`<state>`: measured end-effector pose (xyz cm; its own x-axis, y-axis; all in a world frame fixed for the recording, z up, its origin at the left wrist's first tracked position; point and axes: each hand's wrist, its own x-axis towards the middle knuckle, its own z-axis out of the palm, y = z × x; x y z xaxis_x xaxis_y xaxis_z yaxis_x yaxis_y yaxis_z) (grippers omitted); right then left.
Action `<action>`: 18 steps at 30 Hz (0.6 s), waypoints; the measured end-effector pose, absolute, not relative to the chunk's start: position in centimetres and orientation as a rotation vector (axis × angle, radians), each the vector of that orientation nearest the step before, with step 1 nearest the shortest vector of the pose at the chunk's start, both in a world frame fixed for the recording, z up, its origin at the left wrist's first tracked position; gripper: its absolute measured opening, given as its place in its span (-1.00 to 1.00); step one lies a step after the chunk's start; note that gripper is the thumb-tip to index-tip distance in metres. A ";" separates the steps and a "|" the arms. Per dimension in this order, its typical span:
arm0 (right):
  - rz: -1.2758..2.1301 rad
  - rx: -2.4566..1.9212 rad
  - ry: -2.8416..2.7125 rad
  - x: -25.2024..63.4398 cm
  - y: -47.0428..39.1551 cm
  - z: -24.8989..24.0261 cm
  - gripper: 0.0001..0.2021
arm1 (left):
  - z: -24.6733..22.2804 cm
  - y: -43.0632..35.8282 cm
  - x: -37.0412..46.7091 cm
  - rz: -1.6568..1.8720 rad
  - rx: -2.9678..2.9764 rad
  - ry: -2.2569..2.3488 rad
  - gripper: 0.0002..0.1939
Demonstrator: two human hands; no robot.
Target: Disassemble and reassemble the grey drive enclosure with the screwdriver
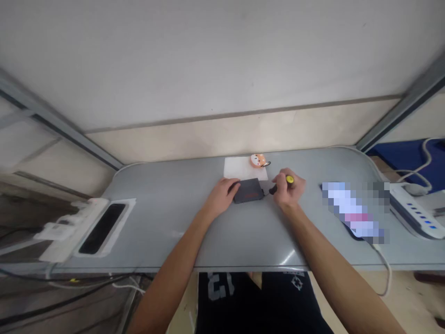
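A flat dark grey box [249, 190] lies on the grey table, its near edge marked with faint reddish print. My left hand [222, 194] grips the box's left side, thumb and fingers closed on its edge. In my right hand [289, 186] is a screwdriver [289, 179] with a black handle and a yellow end. Its thin shaft points left, and the tip is at the right side of the box; whether it touches a screw is too small to tell. Behind the box a white sheet of paper [239, 166] lies flat, with an orange animal-faced case [257, 160] on it.
To the right lie a blurred-out phone [351, 211] with a cable and a white power strip [417, 213]. A black-screened phone [103, 228] rests on the left beside another white power strip [74, 229]. A wall [222, 132] closes off the table's back edge.
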<state>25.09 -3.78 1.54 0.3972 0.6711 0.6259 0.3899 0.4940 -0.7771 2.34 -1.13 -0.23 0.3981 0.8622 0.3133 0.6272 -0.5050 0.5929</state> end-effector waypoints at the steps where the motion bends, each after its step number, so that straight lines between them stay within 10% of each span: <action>1: 0.208 -1.093 -1.236 25.1 -3.8 1.5 -0.63 | -0.2 -1.2 2.4 0.841 2.296 1.275 -0.74; 18: 0.102 -1.066 -1.368 25.2 -3.8 1.5 -0.64 | -1.0 -0.9 2.5 0.917 2.386 1.157 -0.76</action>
<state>25.20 -3.76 1.51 0.2736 0.6215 0.7341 0.5051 0.5566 -0.6595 2.46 -0.95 -0.97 0.4617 0.7894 0.4045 0.5739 -0.6136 0.5424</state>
